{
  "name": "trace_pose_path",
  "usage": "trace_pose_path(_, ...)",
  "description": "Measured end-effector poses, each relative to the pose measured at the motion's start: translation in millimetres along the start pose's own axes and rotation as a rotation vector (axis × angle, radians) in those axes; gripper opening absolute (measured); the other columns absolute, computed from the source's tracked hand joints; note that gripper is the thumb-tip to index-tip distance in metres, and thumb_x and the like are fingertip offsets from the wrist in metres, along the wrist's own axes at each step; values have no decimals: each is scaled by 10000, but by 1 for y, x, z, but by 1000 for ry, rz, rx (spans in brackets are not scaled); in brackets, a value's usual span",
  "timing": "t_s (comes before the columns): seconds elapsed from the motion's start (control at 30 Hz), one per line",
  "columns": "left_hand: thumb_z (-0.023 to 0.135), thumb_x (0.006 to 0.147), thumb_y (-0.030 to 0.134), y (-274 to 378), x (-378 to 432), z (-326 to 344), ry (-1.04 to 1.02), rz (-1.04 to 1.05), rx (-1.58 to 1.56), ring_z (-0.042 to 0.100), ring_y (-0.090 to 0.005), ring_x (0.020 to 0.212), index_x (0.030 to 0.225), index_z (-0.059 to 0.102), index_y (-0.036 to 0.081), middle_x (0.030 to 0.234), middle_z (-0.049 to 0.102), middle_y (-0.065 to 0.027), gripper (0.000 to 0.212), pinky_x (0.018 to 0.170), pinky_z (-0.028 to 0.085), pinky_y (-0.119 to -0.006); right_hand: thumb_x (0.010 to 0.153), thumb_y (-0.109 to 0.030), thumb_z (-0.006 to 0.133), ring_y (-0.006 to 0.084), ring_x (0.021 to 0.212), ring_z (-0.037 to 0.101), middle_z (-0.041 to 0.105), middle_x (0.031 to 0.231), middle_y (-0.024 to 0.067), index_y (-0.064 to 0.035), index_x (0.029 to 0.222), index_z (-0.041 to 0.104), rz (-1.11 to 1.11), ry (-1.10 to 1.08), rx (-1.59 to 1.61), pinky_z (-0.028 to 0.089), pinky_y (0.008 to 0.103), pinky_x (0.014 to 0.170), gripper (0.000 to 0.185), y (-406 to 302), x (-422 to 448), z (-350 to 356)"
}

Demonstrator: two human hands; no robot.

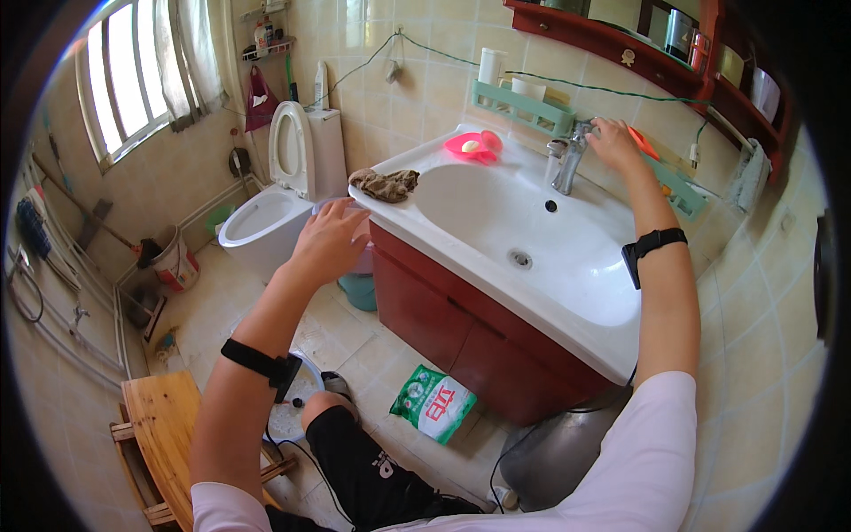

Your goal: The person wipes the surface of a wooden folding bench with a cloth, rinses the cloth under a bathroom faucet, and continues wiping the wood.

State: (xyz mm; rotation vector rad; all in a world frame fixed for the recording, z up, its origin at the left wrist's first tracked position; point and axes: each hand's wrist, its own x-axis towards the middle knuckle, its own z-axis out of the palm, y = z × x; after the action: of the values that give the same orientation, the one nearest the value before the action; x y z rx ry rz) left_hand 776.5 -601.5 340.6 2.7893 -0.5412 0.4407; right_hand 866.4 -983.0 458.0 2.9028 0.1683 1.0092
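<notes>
My right hand (615, 145) is at the top of the chrome faucet (566, 166), its fingers on the handle. No stream of water shows under the spout. The faucet stands at the back of a white ceramic washbasin (479, 199) with an uncovered drain. My left hand (332, 239) hangs in the air with fingers spread, just short of the basin's left front corner. Closest to it on the counter lies a crumpled brown wet-looking cloth (385, 185). Behind the cloth, a pink soap dish (459, 143) holds a pale bar of soap (471, 146).
A red vanity cabinet (425, 299) supports the basin. On the floor lies a green-and-white detergent bag (435, 403); a basin of sudsy water (302, 386) sits by my leg. Nearby are a wooden bench (163, 425), a toilet (266, 219), a teal bucket (359, 291) and a grey metal vessel (565, 459).
</notes>
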Motion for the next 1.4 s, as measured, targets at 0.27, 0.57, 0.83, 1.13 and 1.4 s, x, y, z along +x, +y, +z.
trace_pose_path(0.27,461,684,184,-45,-48,-23,66,23,19,381,-249,924,902,477,106,992,403,-93,233,772,313,-322,680,-244,469,203,618,487,506,686,118,-6,752,492,84,-377,201,389,296,564,250,-51,-23,6)
trace_pose_path(0.57,473,693,150,-188,-69,32,117,-11,-459,468,-215,773,837,509,66,863,464,-90,171,648,382,-281,714,-259,435,110,533,467,494,648,42,-12,762,483,109,-975,245,386,228,458,255,-205,-27,60)
trace_pose_path(0.83,446,715,85,-277,-14,6,-140,-105,-914,489,-151,720,941,450,52,777,507,-79,228,622,393,-255,700,-284,466,251,930,372,364,1028,155,-29,1021,365,-285,-618,536,299,308,787,422,-348,70,111)
trace_pose_path(1.13,407,751,131,-202,111,-221,-517,-315,-1087,474,-132,747,984,418,64,811,509,-67,243,652,370,-240,591,-141,508,314,879,379,417,938,167,-25,831,398,45,-795,549,325,349,721,289,-325,181,38)
trace_pose_path(1.4,377,768,167,-103,187,-362,-717,-666,-1372,463,-115,784,985,416,43,832,499,-52,253,680,358,-226,660,-210,469,254,754,472,495,808,140,7,866,432,840,-733,919,363,308,649,301,-190,194,-60)
